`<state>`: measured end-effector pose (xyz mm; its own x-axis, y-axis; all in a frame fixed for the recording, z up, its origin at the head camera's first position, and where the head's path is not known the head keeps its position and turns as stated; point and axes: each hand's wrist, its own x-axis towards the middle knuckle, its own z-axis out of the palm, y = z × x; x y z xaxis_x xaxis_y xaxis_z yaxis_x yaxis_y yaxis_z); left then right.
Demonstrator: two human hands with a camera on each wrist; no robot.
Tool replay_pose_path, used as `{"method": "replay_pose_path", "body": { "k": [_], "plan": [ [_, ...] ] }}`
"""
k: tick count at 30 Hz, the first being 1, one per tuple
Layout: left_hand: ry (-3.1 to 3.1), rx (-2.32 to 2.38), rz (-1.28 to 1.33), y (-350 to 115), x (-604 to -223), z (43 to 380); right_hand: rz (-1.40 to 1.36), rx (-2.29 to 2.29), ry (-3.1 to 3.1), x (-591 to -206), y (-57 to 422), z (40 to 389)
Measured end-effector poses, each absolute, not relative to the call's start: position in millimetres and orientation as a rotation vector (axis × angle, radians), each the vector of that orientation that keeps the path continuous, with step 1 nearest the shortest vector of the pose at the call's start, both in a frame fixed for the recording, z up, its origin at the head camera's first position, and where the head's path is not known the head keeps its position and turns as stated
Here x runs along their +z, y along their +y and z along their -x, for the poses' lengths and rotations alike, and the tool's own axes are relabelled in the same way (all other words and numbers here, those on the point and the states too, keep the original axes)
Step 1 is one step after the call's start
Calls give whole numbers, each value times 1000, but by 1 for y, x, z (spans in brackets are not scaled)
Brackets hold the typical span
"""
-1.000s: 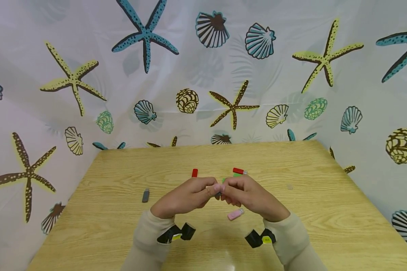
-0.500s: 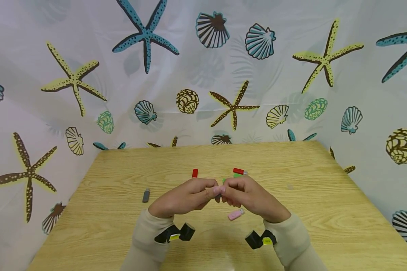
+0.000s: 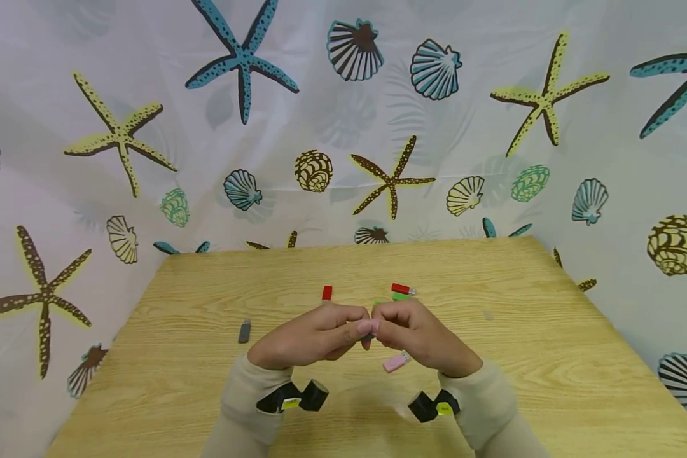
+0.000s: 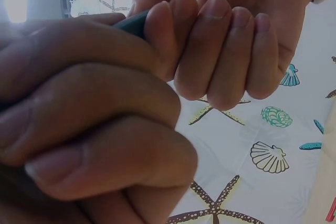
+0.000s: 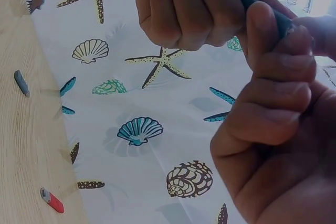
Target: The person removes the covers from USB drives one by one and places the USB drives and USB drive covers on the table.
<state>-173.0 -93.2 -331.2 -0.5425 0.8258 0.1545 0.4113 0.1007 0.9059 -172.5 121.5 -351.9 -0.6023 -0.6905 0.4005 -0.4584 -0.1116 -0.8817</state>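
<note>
Both hands meet above the middle of the table, pinching a small dark teal USB stick [image 5: 282,23] between them. In the head view my left hand [image 3: 319,335] has its thumb and curled fingers on one end. My right hand [image 3: 425,336] grips the other end, thumb tip against thumb tip. Fingers cover most of the stick; a strip of its dark body [image 4: 134,23] shows in the left wrist view. At what seems its end, a bit of shiny metal shows in the right wrist view. Below the right hand lies a pink USB stick [image 3: 397,362].
A grey USB stick [image 3: 244,331] lies left of the hands. Beyond them are a red one [image 3: 327,292] and, further right, another red one [image 3: 401,289] beside a green one [image 3: 401,296]. A patterned curtain [image 3: 343,127] surrounds the wooden table [image 3: 481,280].
Both hands keep hold of the dark USB stick and stay nearly in place. My right fingers have curled in a little under the thumb. The head view has shifted slightly.
</note>
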Motion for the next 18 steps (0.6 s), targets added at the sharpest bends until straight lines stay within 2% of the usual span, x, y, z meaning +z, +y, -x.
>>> {"method": "replay_pose_path", "body": {
  "k": [18],
  "plan": [
    [1914, 1428, -1264, -92, -325, 170, 1382, -1842, 1882, -349, 119, 169]
  ]
}}
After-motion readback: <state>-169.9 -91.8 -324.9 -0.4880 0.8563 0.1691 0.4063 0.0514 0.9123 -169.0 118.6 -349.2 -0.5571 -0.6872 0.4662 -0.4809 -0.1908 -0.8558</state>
